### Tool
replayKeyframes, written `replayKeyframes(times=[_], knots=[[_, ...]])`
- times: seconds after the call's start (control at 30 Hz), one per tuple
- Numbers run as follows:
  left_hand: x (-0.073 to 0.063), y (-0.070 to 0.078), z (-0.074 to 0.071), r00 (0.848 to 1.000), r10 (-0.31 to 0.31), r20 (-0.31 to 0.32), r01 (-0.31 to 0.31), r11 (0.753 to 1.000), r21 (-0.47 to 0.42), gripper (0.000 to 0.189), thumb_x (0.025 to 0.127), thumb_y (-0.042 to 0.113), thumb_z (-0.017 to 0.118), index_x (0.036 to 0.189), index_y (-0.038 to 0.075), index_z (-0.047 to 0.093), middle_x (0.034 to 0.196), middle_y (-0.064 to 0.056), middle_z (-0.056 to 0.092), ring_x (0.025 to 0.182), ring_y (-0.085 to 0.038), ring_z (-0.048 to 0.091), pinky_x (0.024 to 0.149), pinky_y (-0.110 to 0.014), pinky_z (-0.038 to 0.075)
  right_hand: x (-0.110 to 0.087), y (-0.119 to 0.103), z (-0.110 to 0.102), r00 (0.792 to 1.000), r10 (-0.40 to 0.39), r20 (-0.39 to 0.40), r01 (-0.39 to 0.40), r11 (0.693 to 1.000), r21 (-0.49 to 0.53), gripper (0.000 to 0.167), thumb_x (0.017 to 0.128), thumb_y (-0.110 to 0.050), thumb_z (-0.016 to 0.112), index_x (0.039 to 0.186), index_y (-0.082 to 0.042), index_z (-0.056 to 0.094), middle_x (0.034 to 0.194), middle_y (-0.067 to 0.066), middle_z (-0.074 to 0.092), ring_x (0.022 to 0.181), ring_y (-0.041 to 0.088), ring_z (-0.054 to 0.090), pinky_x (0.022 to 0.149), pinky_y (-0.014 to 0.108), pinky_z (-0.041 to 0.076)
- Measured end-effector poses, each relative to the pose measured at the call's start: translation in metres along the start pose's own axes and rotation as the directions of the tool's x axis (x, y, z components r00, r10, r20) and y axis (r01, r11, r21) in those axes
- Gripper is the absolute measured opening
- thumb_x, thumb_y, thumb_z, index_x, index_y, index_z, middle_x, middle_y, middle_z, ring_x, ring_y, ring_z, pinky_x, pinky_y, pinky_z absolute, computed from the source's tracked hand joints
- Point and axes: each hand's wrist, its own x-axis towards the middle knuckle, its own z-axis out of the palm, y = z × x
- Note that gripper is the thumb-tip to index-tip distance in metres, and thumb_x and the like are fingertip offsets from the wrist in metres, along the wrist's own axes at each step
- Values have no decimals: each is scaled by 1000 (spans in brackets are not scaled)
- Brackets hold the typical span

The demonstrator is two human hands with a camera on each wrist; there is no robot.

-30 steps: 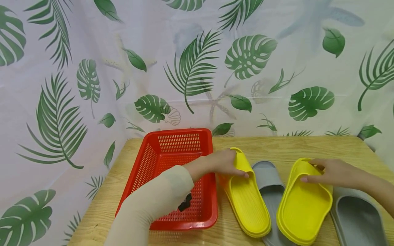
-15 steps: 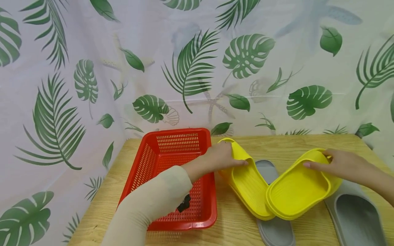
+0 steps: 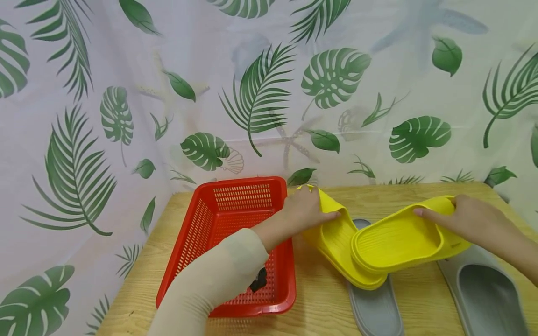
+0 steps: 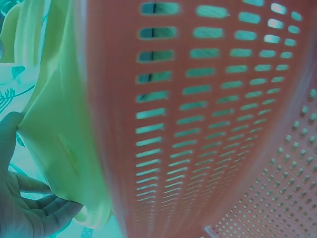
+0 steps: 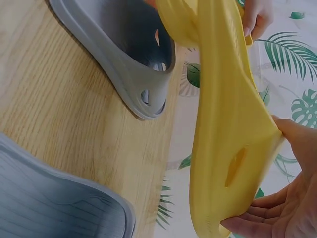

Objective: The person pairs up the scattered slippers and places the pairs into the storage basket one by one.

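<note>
the head camera looks forward and down over the table [image 3: 323, 303] from well back, toward the cloth [image 3: 273, 93]. the left wrist camera sits close by the basket [image 4: 116, 148], left hand [image 4: 25, 208] at lower left; its hazy, blue-tinted frame perhaps catches both yellow slippers [image 4: 64, 124]. the right wrist camera, turned sideways, looks closely past the right hand [image 5: 285, 193], table at left, cloth at right. it shares both hands and yellow slippers with the head view.
</note>
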Motion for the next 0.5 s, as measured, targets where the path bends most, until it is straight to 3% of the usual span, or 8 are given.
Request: replayKeyframes(times=[0.1, 0.2, 0.33, 0.5], knots=[[2, 1, -2, 1000, -15, -15, 15, 1000, 4, 80, 82, 73, 46, 132, 11, 50, 122, -9, 55, 97, -19, 56, 68, -35, 52, 0, -1, -3, 1000, 12, 1, -12, 1000, -8, 95, 87, -70, 38, 99, 24, 44, 65, 14, 44, 58, 25, 46, 50, 30, 32], [5, 2, -3, 999, -32, -19, 32, 999, -3, 69, 83, 71, 46, 114, 11, 59, 107, -7, 57, 84, -18, 57, 59, -31, 50, 1, -2, -5, 1000, 18, -10, -18, 1000, -16, 99, 87, -71, 37, 105, 26, 42, 69, 21, 50, 59, 26, 47, 49, 31, 34], [6, 5, -6, 997, -71, 20, 71, 997, -15, 62, 84, 71, 43, 98, 12, 59, 92, -4, 54, 74, -17, 52, 50, -28, 44, 1, -5, -6, 999, 29, -40, -30, 999, -36, 105, 86, -73, 35, 120, 26, 35, 78, 28, 55, 58, 27, 48, 46, 32, 36], [7, 13, -10, 987, -118, 107, 119, 993, -2, 68, 86, 69, 39, 112, 10, 59, 105, -5, 57, 85, -18, 51, 59, -30, 44, 1, -11, -8, 995, 62, -76, -68, 994, -83, 109, 84, -77, 31, 125, 24, 35, 87, 37, 55, 56, 29, 50, 45, 37, 39]])
